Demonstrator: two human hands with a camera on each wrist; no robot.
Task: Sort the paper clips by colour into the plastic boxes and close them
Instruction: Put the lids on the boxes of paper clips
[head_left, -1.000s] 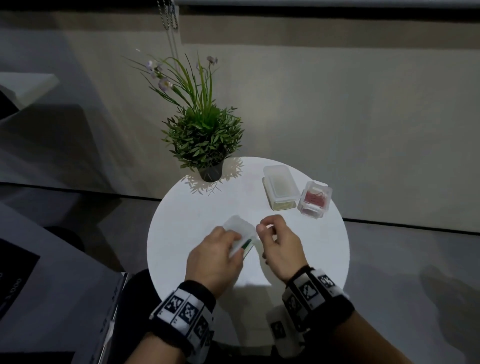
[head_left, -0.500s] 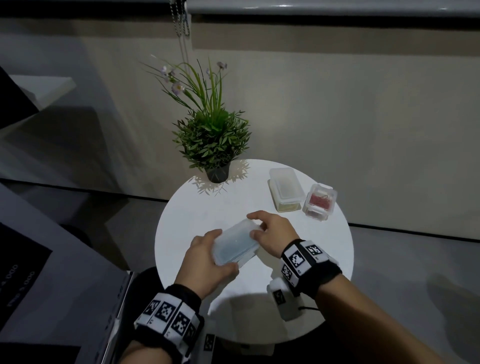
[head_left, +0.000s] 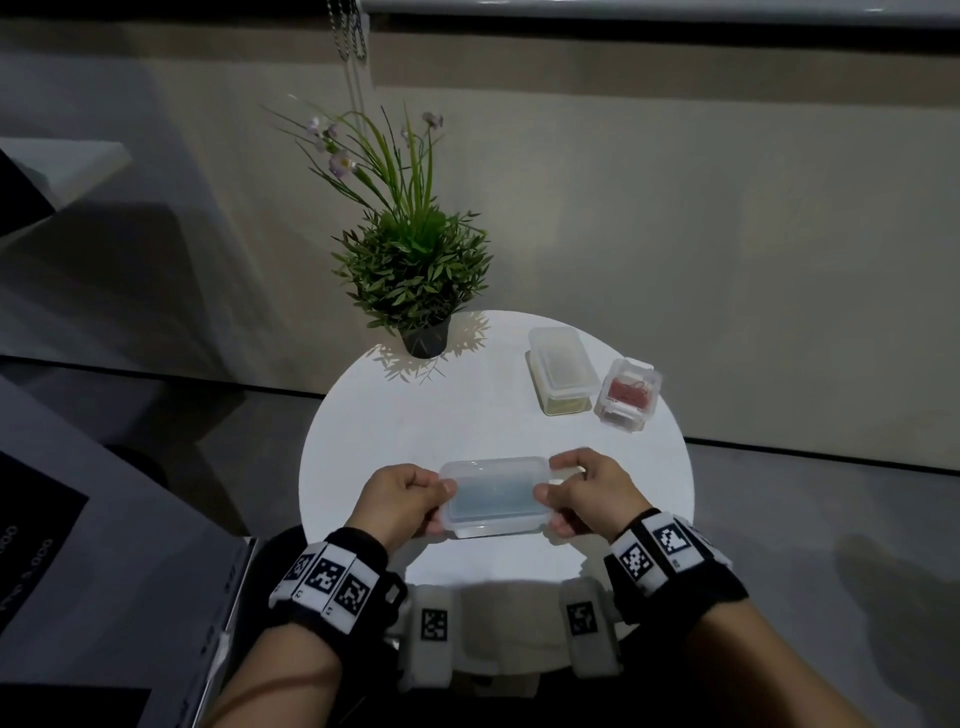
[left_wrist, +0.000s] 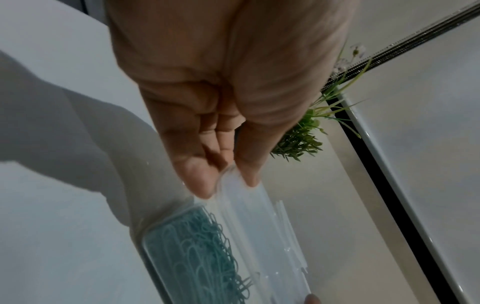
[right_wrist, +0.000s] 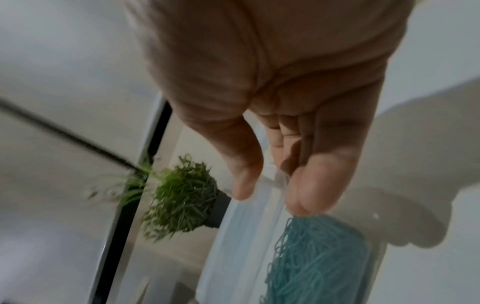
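A clear plastic box (head_left: 493, 496) with blue paper clips (left_wrist: 197, 255) inside is held level above the near part of the round white table (head_left: 415, 415), its lid on top. My left hand (head_left: 410, 499) pinches its left end, thumb on the lid (left_wrist: 241, 207) and fingers under. My right hand (head_left: 582, 493) pinches the right end the same way, above the blue clips (right_wrist: 311, 261). At the back right stand a lidded box with yellow clips (head_left: 561, 369) and a smaller lidded box with red clips (head_left: 629, 394).
A potted green plant (head_left: 415, 270) stands at the table's far edge. A pale wall runs behind the table. A dark grey surface (head_left: 78, 545) lies to my left, below the table's height.
The box was turned from slanting to lying crosswise in front of me. My hands moved out to its two short ends. The view shifted slightly.
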